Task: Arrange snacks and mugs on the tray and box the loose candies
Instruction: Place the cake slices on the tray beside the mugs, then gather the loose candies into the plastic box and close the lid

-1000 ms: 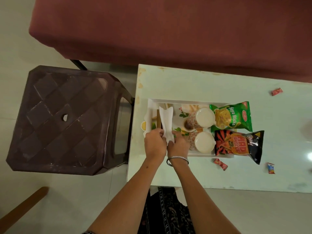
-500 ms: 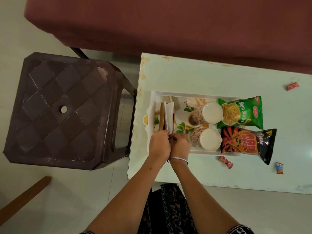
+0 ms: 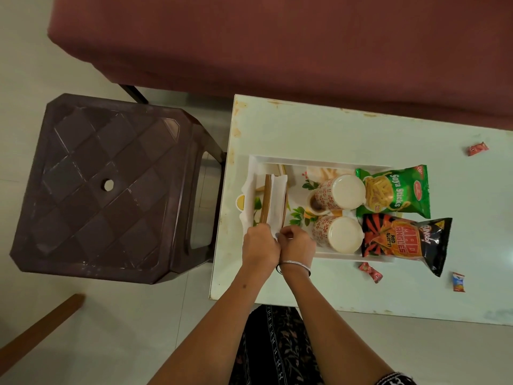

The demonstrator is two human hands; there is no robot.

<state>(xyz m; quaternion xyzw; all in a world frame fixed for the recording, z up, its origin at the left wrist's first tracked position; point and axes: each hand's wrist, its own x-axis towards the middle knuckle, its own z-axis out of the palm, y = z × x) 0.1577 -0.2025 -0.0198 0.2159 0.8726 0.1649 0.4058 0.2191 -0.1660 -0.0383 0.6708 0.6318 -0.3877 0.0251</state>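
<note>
A white floral tray (image 3: 319,162) lies on the pale table. Two patterned mugs lie on their sides in it, one (image 3: 337,195) behind the other (image 3: 336,233). A green Soya Sticks bag (image 3: 395,191) and a black Mad Angles bag (image 3: 405,240) rest at the tray's right end. At the left end a brown wooden holder (image 3: 267,198) stands with white paper napkins (image 3: 277,201) in it. My left hand (image 3: 259,245) and my right hand (image 3: 297,243) pinch the napkins' near edge together. Loose candies lie on the table: red (image 3: 370,270), red (image 3: 477,148), blue-orange (image 3: 458,282).
A dark brown plastic stool (image 3: 102,187) stands left of the table. A maroon sofa (image 3: 277,43) runs along the table's far side. A wooden piece (image 3: 39,326) shows at the lower left. The table's near edge (image 3: 361,312) is just past my arms.
The napkins went from standing loose and spread above the holder to sitting down inside it. Both hands stayed at their near edge.
</note>
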